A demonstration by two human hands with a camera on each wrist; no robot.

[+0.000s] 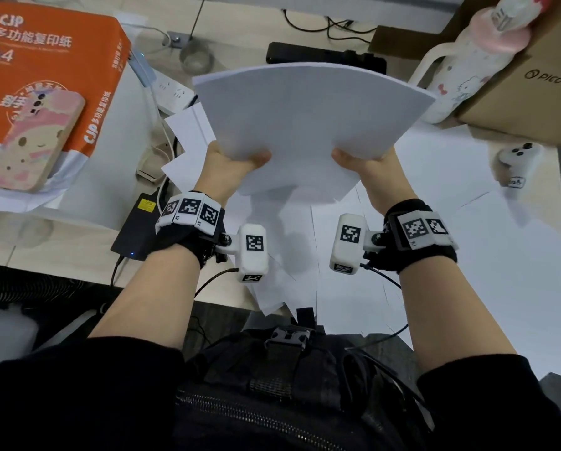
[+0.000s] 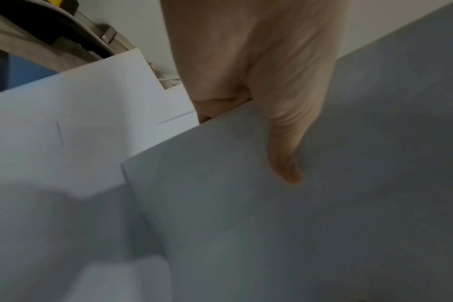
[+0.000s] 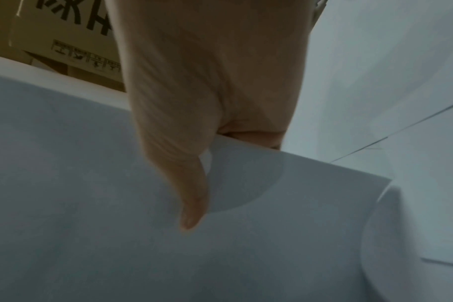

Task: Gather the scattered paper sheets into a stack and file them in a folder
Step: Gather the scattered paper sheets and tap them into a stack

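Note:
A thick stack of white paper sheets is lifted above the desk, bowed upward in the middle. My left hand pinches its near left edge, thumb on top, fingers hidden beneath. My right hand pinches the near right edge the same way. In the left wrist view the left thumb lies flat on the stack. The right thumb presses on the stack in the right wrist view. More loose sheets lie scattered on the desk below. No folder is in view.
An orange A4 paper ream box with a pink phone on it stands at the left. A power strip and a black adapter lie beside it. A white bottle, a cardboard box and a white controller are at the right.

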